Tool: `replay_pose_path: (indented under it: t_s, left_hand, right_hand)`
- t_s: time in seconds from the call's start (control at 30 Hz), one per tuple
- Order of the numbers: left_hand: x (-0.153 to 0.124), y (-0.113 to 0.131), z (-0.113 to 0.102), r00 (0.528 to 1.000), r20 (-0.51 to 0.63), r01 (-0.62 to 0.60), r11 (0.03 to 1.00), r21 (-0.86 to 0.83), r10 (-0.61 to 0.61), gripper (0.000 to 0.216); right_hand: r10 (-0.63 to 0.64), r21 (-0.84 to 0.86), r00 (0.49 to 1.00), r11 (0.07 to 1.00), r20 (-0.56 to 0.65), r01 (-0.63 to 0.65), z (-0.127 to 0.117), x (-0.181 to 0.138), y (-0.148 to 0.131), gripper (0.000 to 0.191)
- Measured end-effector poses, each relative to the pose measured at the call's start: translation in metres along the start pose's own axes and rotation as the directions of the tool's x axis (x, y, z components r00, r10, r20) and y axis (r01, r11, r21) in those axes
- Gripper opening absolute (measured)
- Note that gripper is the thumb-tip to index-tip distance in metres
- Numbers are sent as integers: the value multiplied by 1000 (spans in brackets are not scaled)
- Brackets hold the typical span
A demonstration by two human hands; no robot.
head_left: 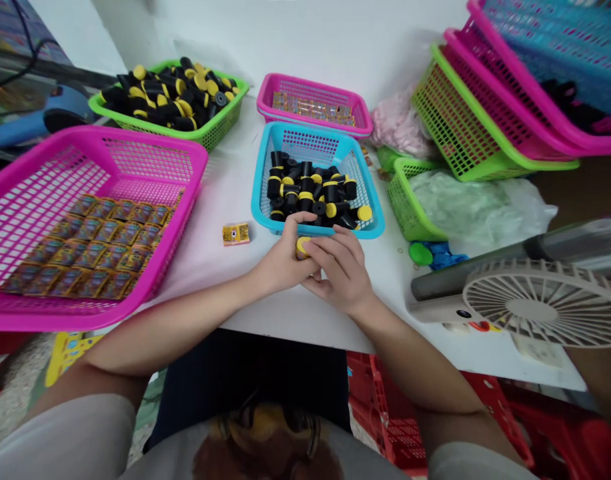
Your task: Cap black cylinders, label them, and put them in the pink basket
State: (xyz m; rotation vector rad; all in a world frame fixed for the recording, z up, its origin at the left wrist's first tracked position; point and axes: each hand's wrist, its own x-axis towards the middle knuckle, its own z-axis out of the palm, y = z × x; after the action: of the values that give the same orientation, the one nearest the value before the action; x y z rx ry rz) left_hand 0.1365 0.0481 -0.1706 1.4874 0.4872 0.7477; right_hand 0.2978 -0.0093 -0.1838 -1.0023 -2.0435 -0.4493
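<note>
Just in front of the blue basket (380,223), my two hands meet around a small cylinder with a yellow cap (302,248). My left hand (283,261) is wrapped round it from the left. The fingers of my right hand (341,267) press on the capped piece from the right; most of its body is hidden by them. Inside the blue basket lie many black cylinders with yellow caps (305,200), some upright and some on their sides. A single yellow printed packet (235,234) lies on the white table, left of my left hand.
A pink basket (198,157) at left holds rows of packets (95,243). Behind it, a green basket (241,90) is heaped with black and yellow cylinders. Another pink basket (368,127) stands at the back. Stacked baskets (485,127), a plastic bag (480,200) and a fan (535,310) occupy the right.
</note>
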Motion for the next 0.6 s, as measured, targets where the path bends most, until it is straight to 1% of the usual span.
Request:
replay_pose_path:
  t_s: [0.07,0.1,0.17,0.23,0.33,0.37,0.43,0.53,0.6]
  left_hand:
    - [0,-3,1,994,-88,-65,994,85,72,69]
    - [-1,-4,1,988,-107,-95,988,122,108,70]
    - [-1,-3,1,979,-110,-149,974,169,169,73]
    - [-1,0,2,973,-90,-194,964,180,213,73]
    - [-3,7,0,971,-20,-232,960,157,238,72]
    - [-3,9,-1,971,15,-237,960,146,237,73]
    - [-2,12,-5,970,90,-237,962,134,226,77]
    - [1,14,-10,955,209,-240,963,120,212,83]
    - [1,15,-11,942,235,-277,949,150,238,82]
  right_hand:
    - [-8,-28,1000,1000,3,8,4,-3,1,51]
    - [-10,-32,1000,999,-10,10,5,-4,1,49]
    - [-11,-12,999,1000,-42,11,7,-5,2,47]
    - [6,49,999,999,-38,-5,7,-6,3,45]
    - [49,144,998,988,32,-53,5,-5,6,38]
    - [44,164,999,985,30,-49,4,-5,7,37]
    - [-6,157,1000,987,-27,11,3,-6,8,36]
    - [-79,94,991,992,-107,89,5,-8,11,34]
    - [-89,68,985,993,-145,100,7,-8,13,33]
